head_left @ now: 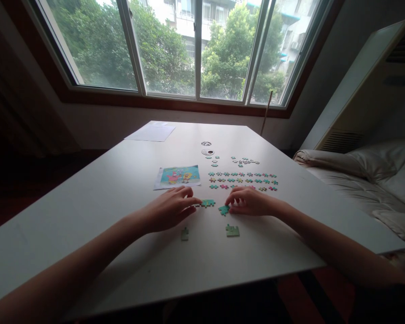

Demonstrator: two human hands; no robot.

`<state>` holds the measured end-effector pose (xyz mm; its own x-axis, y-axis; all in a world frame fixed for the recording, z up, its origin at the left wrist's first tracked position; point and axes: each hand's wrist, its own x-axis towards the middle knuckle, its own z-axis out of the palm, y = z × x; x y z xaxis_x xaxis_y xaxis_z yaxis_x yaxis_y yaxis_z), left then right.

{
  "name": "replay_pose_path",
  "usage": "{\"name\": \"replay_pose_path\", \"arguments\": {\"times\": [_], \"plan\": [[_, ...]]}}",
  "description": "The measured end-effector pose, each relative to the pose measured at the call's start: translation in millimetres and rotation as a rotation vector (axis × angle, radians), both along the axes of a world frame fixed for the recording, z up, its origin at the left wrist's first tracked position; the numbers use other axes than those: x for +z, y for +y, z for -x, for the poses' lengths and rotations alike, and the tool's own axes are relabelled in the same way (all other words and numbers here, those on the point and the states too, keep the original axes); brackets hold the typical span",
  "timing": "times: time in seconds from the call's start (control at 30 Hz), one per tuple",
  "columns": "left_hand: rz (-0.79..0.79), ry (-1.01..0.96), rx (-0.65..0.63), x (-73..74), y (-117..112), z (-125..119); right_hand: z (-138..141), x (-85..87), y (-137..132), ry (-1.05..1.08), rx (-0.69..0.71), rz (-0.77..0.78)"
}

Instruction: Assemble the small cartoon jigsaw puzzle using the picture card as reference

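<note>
My left hand (175,202) rests on the white table, its index finger and thumb on the left end of a short strip of joined jigsaw pieces (208,203). The fingers partly hide that end. To the right, my right hand (248,201) pinches a teal jigsaw piece (223,210), tilted and a small gap away from the strip. Nearer to me lie a greenish piece (185,234) on the left and a larger greenish piece (232,231) on the right. Beyond the hands is a picture sheet (179,176) with cartoon figures.
Loose jigsaw pieces lie in rows (241,180) past my right hand, with scattered ones (245,161) behind. Two small round items (207,152) sit farther back. White paper (150,132) lies at the table's far left corner. A pale sofa (357,180) stands on the right.
</note>
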<state>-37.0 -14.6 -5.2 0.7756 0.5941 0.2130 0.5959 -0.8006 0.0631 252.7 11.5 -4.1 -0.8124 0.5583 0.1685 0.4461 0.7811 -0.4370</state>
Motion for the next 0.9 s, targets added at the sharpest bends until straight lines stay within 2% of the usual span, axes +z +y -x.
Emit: {"name": "replay_pose_path", "arguments": {"times": [0.37,0.63,0.9], "plan": [[0.015,0.01,0.0,2.4,-1,-2,14,-9.6,3,0.122,-0.207,-0.078],[0.025,0.005,0.001,2.1,-1,-2,16,-9.7,2,0.175,-0.218,-0.1],[0.006,-0.006,-0.012,0.6,0,-2,19,-14.0,6,0.125,-0.186,-0.098]]}}
